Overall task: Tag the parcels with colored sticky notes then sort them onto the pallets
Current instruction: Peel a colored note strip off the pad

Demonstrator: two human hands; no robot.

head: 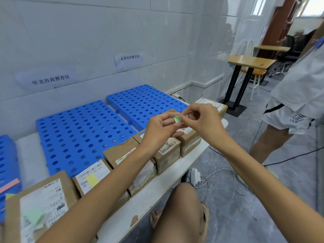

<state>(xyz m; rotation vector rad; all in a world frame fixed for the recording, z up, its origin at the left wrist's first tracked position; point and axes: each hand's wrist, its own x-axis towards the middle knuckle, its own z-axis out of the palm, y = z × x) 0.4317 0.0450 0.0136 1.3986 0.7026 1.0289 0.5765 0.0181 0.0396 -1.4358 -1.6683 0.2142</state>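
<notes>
My left hand (160, 129) holds a small pad of green sticky notes (177, 119) above the row of parcels. My right hand (201, 118) pinches the top green note at the pad's edge. Below my hands lies a cardboard parcel (190, 140), partly hidden. More cardboard parcels line the table's front: one with a yellow note (92, 179), one with a green note (33, 217), another (122, 153) with a coloured strip. Two blue perforated pallets (80, 135) (145, 102) lie behind them against the wall.
A third blue pallet (7, 163) with a pink note sits at the far left. Paper labels (52, 79) (129, 57) hang on the tiled wall. A person in white shorts (287, 109) stands at the right. A power strip and cables (195, 176) lie on the floor.
</notes>
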